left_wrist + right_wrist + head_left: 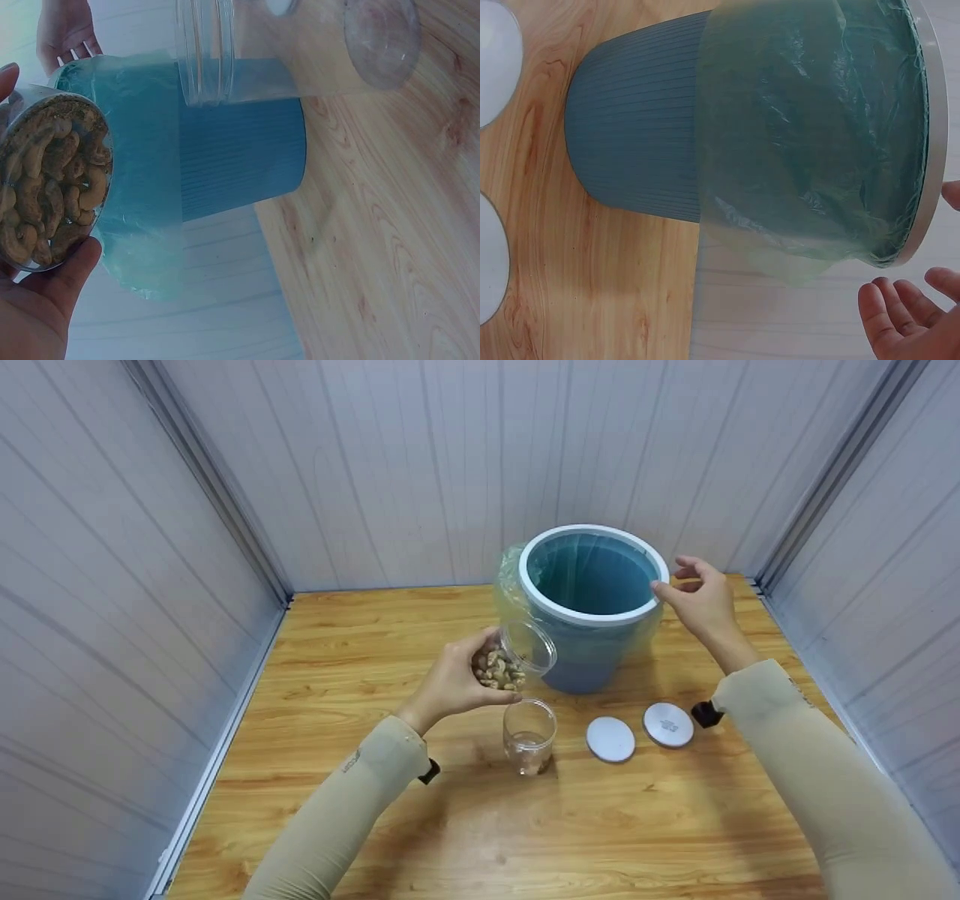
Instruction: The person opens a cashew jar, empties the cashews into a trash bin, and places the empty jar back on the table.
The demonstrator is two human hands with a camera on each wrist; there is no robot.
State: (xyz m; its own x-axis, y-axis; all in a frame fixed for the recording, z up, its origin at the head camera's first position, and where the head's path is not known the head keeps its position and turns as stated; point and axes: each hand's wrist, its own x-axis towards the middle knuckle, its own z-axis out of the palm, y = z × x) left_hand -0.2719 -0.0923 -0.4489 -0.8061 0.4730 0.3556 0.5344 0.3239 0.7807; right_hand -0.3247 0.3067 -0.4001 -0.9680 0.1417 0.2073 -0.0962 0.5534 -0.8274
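Observation:
My left hand (459,679) grips a clear plastic jar (529,647) of cashew nuts (52,180), held tilted in the air with its mouth towards the bin. The nuts lie inside near the jar's base. Below it, a second clear jar (529,739) stands upright on the table. Past them is a blue waste bin (581,667) with a white rim and a thin green bin bag (802,135) folded over its outside. My right hand (701,600) is at the bin's right side, fingers loosely bent, thumb close to the rim; whether it touches I cannot tell.
Two round white lids (610,739) lie flat on the wooden table (360,645), right of the standing jar and in front of the bin. Pale panel walls (390,472) enclose the table at the back and on both sides.

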